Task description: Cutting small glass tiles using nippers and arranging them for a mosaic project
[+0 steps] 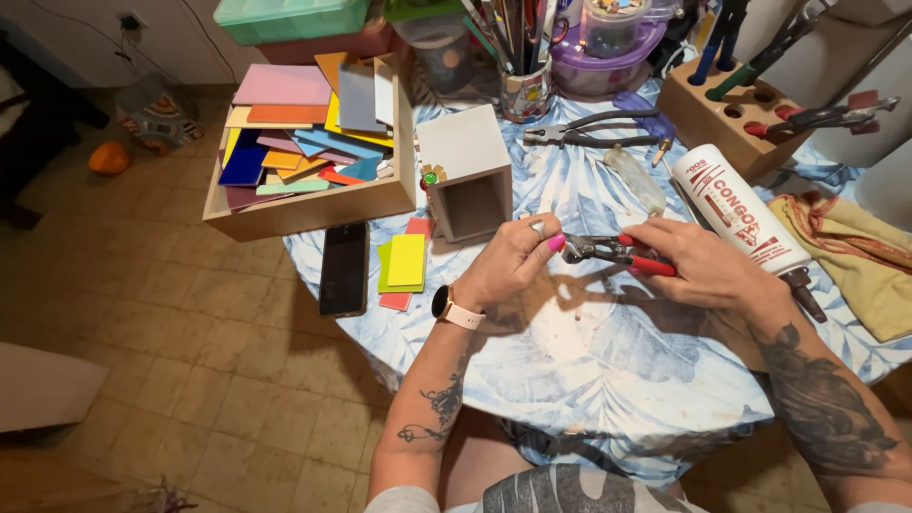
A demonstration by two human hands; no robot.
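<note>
A home craft corner is shown rather than a trade workshop. A round table (589, 370) covered with a leaf-printed cloth is set on a tiled domestic floor (190, 313). At the far left a wooden tray (313, 209) is filled with coloured tiles; at the far right hand tools are stood in a drilled wooden block (708, 119). Brushes are kept in a cup (525, 90), with plastic storage tubs (290, 19) stacked behind.

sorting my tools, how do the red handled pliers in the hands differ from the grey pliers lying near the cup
The red handled pliers are held off the table between the left hand and right hand; the grey pliers lie flat on the tablecloth, untouched. The first has red grips, the second bare dark metal handles. The grey pair looks longer. Both point their jaws left.
</note>
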